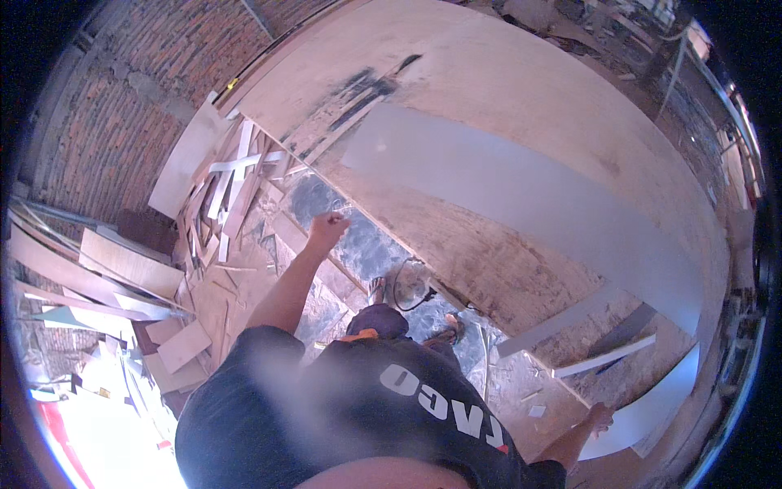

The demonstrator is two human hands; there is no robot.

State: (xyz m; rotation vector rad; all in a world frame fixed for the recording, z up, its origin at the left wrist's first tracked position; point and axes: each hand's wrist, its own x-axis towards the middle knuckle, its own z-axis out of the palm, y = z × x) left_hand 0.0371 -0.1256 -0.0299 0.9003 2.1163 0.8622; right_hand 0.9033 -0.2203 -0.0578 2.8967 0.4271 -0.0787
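1. Right hand (600, 418): at the near edge of the white sheet (652, 413), lower right. Fingers bent; grip looked narrow, but couldn't tell if it pinched the sheet or only touched it.
2. Left hand (328, 232): raised well apart from the right, near the bench (481, 261) edge, above the floor as seen from the head. Fingers half-curled, grip narrow; couldn't tell if anything thin sat between them.
3. White sheet: right end of the bench, its long side slanting up toward the far right, lower end beside the right hand.
4. Long panel (505, 183): pale grey, lay flat along the bench, right end reaching toward the far-right side. Brown wood showed between it and the near edge, leaving room there.
5. Grey strip (558, 319) and white strip (604, 356): between long panel and white sheet, so that end was tighter.
6. Near edge ran diagonally, upper left to lower right, passing in front of the body. Dark stains (350, 102) marked the upper-left part.
7. Cable (397, 285) looped close under the near edge, by the feet.
8. Scrap pile (228, 191): left of the bench, against the brick wall (114, 147) side; crowded the floor beyond the left arm.
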